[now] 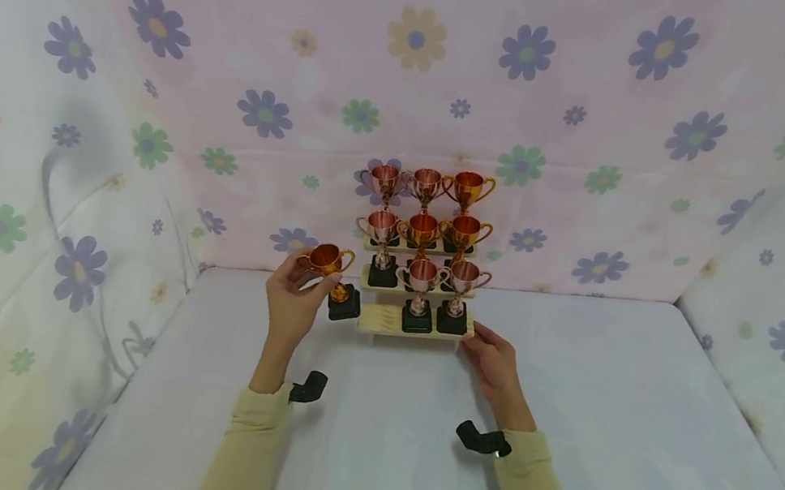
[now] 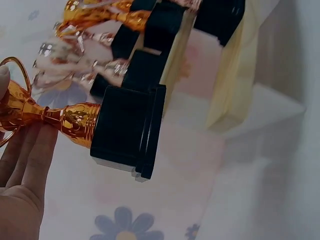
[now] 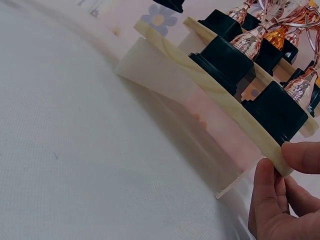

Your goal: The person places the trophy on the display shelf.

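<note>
In the head view my left hand (image 1: 293, 298) holds a gold trophy cup (image 1: 340, 292) by its bowl, just left of a tiered wooden stand (image 1: 381, 319). The cup's black square base (image 2: 127, 131) hangs apart from the stand in the left wrist view. My right hand (image 1: 493, 364) pinches the right end of the stand's lowest shelf (image 3: 275, 156) between thumb and fingers. Two rose-gold trophies (image 1: 422, 277) (image 1: 463, 278) stand on that shelf, at its middle and right; bare wood shows at its left. More rose-gold and gold trophies fill the two upper shelves.
The stand rests on a white-covered table (image 1: 383, 440) near its back edge, on pale side supports (image 3: 155, 75). Flower-printed cloth (image 1: 271, 34) hangs behind and at both sides. A black wrist-worn piece (image 1: 309, 387) sits on each forearm.
</note>
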{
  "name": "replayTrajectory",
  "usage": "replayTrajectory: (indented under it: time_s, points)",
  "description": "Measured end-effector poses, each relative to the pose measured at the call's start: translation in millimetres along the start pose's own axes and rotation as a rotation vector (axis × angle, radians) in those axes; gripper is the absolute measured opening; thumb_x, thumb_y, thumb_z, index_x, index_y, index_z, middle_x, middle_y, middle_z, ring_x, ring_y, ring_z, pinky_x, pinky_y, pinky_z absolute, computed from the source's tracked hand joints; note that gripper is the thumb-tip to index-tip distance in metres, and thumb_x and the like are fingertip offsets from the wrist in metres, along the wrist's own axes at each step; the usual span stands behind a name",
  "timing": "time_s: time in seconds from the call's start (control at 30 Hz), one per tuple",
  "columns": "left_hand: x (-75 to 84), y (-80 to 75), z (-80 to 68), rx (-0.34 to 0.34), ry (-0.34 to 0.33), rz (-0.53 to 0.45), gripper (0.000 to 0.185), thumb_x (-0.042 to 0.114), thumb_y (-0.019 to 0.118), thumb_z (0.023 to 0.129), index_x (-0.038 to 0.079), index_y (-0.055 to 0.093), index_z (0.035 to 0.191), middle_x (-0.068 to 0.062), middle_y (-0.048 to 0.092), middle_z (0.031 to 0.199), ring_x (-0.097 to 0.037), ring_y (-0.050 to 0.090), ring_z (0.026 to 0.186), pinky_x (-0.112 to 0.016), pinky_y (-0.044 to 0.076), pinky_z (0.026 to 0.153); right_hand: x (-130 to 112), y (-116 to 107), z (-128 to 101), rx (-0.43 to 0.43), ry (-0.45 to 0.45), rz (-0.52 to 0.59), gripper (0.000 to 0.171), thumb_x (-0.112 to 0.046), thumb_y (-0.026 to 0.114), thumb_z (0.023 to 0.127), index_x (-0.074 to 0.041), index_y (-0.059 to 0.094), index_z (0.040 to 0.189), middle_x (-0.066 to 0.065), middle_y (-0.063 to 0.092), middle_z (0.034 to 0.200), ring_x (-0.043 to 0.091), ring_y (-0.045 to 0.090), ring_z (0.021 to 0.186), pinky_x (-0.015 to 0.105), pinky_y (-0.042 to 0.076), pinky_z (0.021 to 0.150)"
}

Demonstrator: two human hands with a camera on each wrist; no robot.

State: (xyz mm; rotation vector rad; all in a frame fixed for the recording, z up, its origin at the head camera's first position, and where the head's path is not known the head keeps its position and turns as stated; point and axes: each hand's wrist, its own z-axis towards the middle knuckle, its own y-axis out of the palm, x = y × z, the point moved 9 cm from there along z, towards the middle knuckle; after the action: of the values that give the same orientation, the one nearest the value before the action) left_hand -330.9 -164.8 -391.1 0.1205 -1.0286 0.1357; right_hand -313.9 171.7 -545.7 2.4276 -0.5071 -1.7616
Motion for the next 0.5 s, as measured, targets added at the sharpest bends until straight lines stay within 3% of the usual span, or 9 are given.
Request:
replayTrajectory:
  time_s: [0.17, 0.4, 0.5]
  points:
    - [-4.4, 23.3, -8.8, -0.074, -0.022, -0.012, 0.047, -0.005, 0.079, 0.084, -0.006, 0.063, 0.128, -0.022, 0.068, 0.114, -0.009, 0.070, 0.093, -0.024, 0.060, 0.085, 0.3, -0.5, 1.5, -0.005, 0.004, 0.011, 0.056, 0.003, 0.049, 0.101, 0.006, 0.033, 0.154, 0.022, 0.037, 0.159, 0.029, 0.043, 0.141, 0.040, 0.037, 0.118]
    - [-16.1, 48.2, -14.5, -0.134, -0.055, -0.020, 0.047, -0.007, 0.079, 0.084, -0.006, 0.062, 0.127, -0.025, 0.065, 0.113, -0.008, 0.068, 0.094, -0.021, 0.060, 0.085, 0.7, -1.0, 2.6, -0.004, 0.000, 0.004, 0.056, 0.003, 0.051, 0.100, 0.007, 0.035, 0.153, 0.022, 0.039, 0.158, 0.030, 0.044, 0.140, 0.040, 0.038, 0.118]
    - [-10.2, 57.3, -17.6, -0.154, -0.080, -0.023, 0.047, -0.010, 0.078, 0.083, -0.009, 0.061, 0.127, -0.027, 0.064, 0.113, -0.006, 0.067, 0.094, -0.021, 0.059, 0.085, 0.3, -1.6, 2.4, -0.005, -0.006, -0.001, 0.054, 0.004, 0.052, 0.100, 0.006, 0.038, 0.152, 0.021, 0.042, 0.156, 0.027, 0.047, 0.136, 0.036, 0.042, 0.115]
